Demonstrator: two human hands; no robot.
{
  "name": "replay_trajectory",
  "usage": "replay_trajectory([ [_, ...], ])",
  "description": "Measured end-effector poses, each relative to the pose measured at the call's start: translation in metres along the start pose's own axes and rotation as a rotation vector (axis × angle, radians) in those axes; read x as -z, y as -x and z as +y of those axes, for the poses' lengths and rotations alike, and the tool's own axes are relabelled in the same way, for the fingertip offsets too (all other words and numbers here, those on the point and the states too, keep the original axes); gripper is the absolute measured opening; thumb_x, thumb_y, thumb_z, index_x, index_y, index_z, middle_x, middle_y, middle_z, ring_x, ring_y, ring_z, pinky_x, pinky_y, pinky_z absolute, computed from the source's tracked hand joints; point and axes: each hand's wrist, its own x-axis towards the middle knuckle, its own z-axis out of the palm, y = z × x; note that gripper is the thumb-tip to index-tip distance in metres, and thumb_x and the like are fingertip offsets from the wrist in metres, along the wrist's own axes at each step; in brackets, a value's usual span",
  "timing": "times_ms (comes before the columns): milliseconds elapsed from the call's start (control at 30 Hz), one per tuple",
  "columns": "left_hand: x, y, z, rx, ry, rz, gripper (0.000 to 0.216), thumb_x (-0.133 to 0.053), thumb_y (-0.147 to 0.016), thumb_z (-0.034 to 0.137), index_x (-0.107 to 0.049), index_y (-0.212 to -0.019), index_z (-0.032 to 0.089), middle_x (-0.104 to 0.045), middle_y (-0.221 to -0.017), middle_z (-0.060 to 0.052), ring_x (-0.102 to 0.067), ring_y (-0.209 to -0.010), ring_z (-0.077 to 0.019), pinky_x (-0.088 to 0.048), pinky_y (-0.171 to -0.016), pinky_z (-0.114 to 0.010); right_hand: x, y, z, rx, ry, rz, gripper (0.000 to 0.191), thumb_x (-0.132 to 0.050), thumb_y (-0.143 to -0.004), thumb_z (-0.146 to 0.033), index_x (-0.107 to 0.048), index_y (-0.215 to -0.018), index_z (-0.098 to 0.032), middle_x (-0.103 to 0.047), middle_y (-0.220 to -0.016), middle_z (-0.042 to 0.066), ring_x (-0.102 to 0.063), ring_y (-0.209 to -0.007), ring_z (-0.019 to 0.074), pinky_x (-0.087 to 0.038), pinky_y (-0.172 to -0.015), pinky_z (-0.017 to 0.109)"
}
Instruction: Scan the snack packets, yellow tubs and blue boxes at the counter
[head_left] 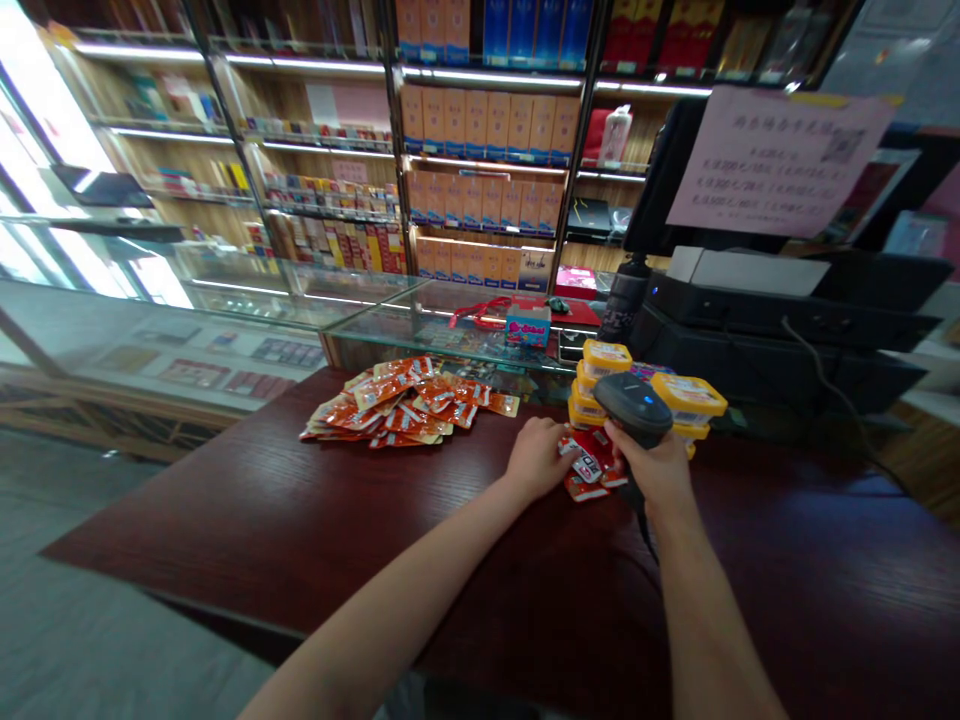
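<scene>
My right hand [660, 468] is closed round the handle of a black barcode scanner [634, 407], whose head points down at a small pile of red snack packets [589, 465] on the dark red wooden counter [300, 520]. My left hand [536, 455] is curled, knuckles up, with its fingers on the left edge of those red packets. Whether it grips one is hidden.
A heap of orange snack packets [405, 405] lies to the left. Yellow-lidded tubs [686, 398] are stacked behind the scanner. A black till machine [780, 320] with a paper notice stands at right. A glass display case [225, 300] and stocked shelves [480, 150] lie behind.
</scene>
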Motion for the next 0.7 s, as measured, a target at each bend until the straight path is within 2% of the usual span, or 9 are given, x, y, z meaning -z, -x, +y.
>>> replay_trajectory([
  [100,-0.007,-0.013,0.02,0.069,-0.111,-0.083,0.042,-0.071,-0.071,0.04,-0.063,-0.104,0.015,-0.065,-0.1,-0.013,-0.056,-0.1,-0.0282,-0.045,-0.087,-0.04,0.0,-0.003,0.004,0.0,-0.01,0.021,0.031,-0.078,-0.059,-0.041,-0.062,-0.069,-0.017,-0.055,-0.044,-0.003,-0.047,-0.036,0.0114,-0.039,-0.034,0.023],
  [200,-0.012,-0.022,0.029,0.204,-0.082,-0.119,0.046,-0.078,-0.061,0.027,-0.063,-0.102,0.013,-0.066,-0.102,-0.016,-0.059,-0.099,-0.0304,-0.047,-0.087,-0.041,0.001,-0.005,0.005,-0.007,-0.014,0.045,0.03,-0.078,-0.059,-0.04,-0.062,-0.069,-0.017,-0.054,-0.043,-0.004,-0.046,-0.034,0.011,-0.039,-0.034,0.023],
  [300,-0.014,-0.024,0.024,0.332,0.19,-0.131,0.038,-0.079,-0.054,0.015,-0.068,-0.09,0.013,-0.07,-0.092,-0.012,-0.064,-0.088,-0.0274,-0.05,-0.082,-0.039,0.001,-0.004,0.002,-0.019,-0.01,0.065,0.03,-0.078,-0.058,-0.04,-0.063,-0.07,-0.017,-0.055,-0.044,-0.003,-0.047,-0.035,0.0112,-0.039,-0.033,0.023],
  [400,-0.011,-0.019,0.007,0.446,0.671,-0.178,0.018,-0.073,-0.058,0.011,-0.069,-0.076,0.013,-0.07,-0.075,-0.007,-0.065,-0.068,-0.0204,-0.053,-0.069,-0.033,0.001,-0.001,-0.003,-0.048,-0.031,0.059,0.031,-0.078,-0.057,-0.041,-0.062,-0.069,-0.017,-0.055,-0.045,-0.003,-0.046,-0.035,0.0109,-0.038,-0.033,0.023],
  [467,-0.005,-0.013,-0.009,0.491,0.944,-0.085,0.014,-0.071,-0.061,0.014,-0.068,-0.075,0.013,-0.07,-0.073,-0.005,-0.064,-0.062,-0.0174,-0.053,-0.065,-0.031,0.0,0.002,-0.007,-0.064,-0.051,0.019,0.032,-0.078,-0.057,-0.043,-0.062,-0.068,-0.017,-0.055,-0.045,-0.003,-0.046,-0.035,0.0107,-0.038,-0.033,0.023],
  [533,0.001,-0.006,-0.026,0.498,1.076,0.124,0.018,-0.073,-0.06,0.017,-0.068,-0.077,0.013,-0.071,-0.075,-0.005,-0.063,-0.062,-0.016,-0.053,-0.064,-0.03,-0.002,0.006,-0.01,-0.085,-0.07,-0.048,0.034,-0.079,-0.057,-0.044,-0.062,-0.07,-0.017,-0.055,-0.046,-0.004,-0.046,-0.036,0.0107,-0.038,-0.034,0.023],
  [600,0.006,0.0,-0.042,0.487,1.069,0.326,0.022,-0.076,-0.058,0.017,-0.068,-0.078,0.013,-0.071,-0.076,-0.005,-0.063,-0.064,-0.0158,-0.052,-0.066,-0.029,-0.005,0.01,-0.01,-0.11,-0.068,-0.14,0.037,-0.079,-0.057,-0.047,-0.062,-0.071,-0.018,-0.054,-0.046,-0.004,-0.046,-0.036,0.0107,-0.038,-0.034,0.023],
  [700,0.008,0.01,-0.063,0.475,0.96,0.481,0.023,-0.075,-0.057,0.016,-0.068,-0.078,0.012,-0.071,-0.078,-0.005,-0.064,-0.068,-0.017,-0.052,-0.07,-0.03,-0.012,0.017,-0.005,-0.071,-0.014,-0.315,0.037,-0.077,-0.059,-0.048,-0.061,-0.071,-0.017,-0.053,-0.044,-0.004,-0.044,-0.036,0.0102,-0.037,-0.036,0.023],
])
